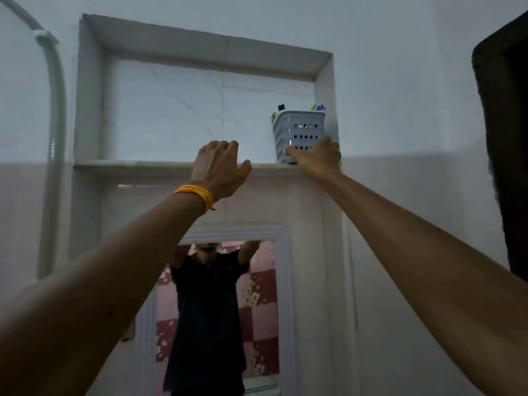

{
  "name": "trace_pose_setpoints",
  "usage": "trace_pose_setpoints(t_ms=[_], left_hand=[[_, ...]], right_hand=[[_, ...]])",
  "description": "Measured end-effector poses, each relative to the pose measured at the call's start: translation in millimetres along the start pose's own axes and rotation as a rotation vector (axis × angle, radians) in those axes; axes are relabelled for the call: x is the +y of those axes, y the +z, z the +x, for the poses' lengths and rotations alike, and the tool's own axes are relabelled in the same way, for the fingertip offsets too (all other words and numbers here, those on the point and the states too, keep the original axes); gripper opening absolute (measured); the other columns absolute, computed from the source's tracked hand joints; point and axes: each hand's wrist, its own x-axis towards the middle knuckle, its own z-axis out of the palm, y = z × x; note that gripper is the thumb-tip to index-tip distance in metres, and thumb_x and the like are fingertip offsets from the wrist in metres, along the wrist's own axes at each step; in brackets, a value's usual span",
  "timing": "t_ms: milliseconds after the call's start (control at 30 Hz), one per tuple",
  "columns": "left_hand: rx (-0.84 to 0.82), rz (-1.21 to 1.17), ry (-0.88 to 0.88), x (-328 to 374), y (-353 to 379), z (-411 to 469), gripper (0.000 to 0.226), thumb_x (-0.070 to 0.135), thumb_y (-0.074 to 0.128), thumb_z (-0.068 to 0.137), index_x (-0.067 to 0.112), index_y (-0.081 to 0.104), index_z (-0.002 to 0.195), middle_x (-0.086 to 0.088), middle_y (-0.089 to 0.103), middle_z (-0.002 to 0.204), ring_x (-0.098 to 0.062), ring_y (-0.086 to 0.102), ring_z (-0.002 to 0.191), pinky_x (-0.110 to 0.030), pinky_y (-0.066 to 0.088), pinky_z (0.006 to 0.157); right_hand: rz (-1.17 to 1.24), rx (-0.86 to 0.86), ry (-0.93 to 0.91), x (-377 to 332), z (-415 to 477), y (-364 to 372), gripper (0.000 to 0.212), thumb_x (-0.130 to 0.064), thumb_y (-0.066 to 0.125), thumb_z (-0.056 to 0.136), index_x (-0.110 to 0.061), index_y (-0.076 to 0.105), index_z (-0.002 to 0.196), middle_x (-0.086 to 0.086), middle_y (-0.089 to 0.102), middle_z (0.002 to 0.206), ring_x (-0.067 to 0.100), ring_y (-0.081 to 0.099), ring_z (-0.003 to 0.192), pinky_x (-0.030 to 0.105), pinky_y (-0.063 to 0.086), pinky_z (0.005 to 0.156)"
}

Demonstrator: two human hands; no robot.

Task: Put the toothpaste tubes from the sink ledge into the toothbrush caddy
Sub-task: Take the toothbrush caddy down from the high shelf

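Note:
A pale perforated toothbrush caddy (297, 132) stands at the right end of a marble niche shelf (143, 164) high on the wall. Coloured brush or tube tips poke above its rim. My right hand (317, 157) grips the caddy's lower right side, thumb across its front. My left hand (218, 170), with an orange thread band on the wrist, rests over the shelf's front edge with fingers curled; whether it holds anything is hidden. No toothpaste tube shows outside the caddy.
The niche's right wall (325, 110) sits tight against the caddy. A grey pipe (55, 115) runs down the left wall. Below the shelf a white-framed mirror (217, 310) reflects a person with raised arms. A dark door frame (503, 138) stands at the right.

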Motion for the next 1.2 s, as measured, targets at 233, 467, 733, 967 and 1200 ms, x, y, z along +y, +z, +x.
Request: trace_pose_setpoints(t_ms=[233, 467, 733, 967, 1200], left_hand=[[-0.217, 0.175, 0.034, -27, 54, 30, 0.063, 0.064, 0.024, 0.097, 0.008, 0.055, 0.093, -0.015, 0.069, 0.095, -0.033, 0.064, 0.086, -0.039, 0.048, 0.081], [-0.210, 0.181, 0.021, -28, 59, 33, 0.066, 0.064, 0.024, 0.097, 0.009, 0.058, 0.087, -0.010, 0.060, 0.080, -0.032, 0.064, 0.082, -0.037, 0.049, 0.078], [-0.313, 0.163, -0.072, -17, 51, 25, 0.057, 0.057, 0.029, 0.100, 0.009, 0.054, 0.117, -0.017, 0.063, 0.121, -0.036, 0.058, 0.113, -0.046, 0.040, 0.100], [-0.337, -0.111, -0.164, 13, 20, -7, 0.065, 0.056, 0.039, 0.097, 0.008, 0.043, 0.141, -0.018, 0.048, 0.144, -0.037, 0.041, 0.135, -0.052, 0.035, 0.112], [-0.249, -0.180, -0.163, 56, 2, -94, 0.060, 0.044, 0.048, 0.096, 0.007, 0.042, 0.142, -0.016, 0.049, 0.144, -0.033, 0.043, 0.135, -0.047, 0.037, 0.112]], right_hand=[[0.004, 0.076, 0.085, -7, 50, 32, 0.118, -0.058, 0.086, 0.071, -0.003, 0.023, 0.154, 0.015, 0.035, 0.156, 0.033, 0.038, 0.144, 0.045, 0.041, 0.110], [0.022, 0.209, 0.130, -5, 63, 50, 0.119, -0.054, 0.092, 0.060, -0.006, 0.029, 0.149, 0.015, 0.045, 0.148, 0.034, 0.049, 0.134, 0.046, 0.048, 0.107], [0.153, 0.244, 0.080, -10, 41, 15, 0.112, -0.053, 0.093, 0.058, -0.008, 0.036, 0.144, 0.011, 0.052, 0.141, 0.032, 0.055, 0.129, 0.050, 0.051, 0.107], [0.218, 0.225, 0.007, -11, -4, -29, 0.109, -0.047, 0.094, 0.059, -0.005, 0.037, 0.141, 0.010, 0.050, 0.140, 0.030, 0.053, 0.130, 0.052, 0.051, 0.106], [0.304, 0.080, 0.064, 41, -102, -27, 0.113, -0.034, 0.099, 0.055, -0.005, 0.035, 0.143, 0.012, 0.046, 0.140, 0.032, 0.053, 0.129, 0.051, 0.053, 0.104]])
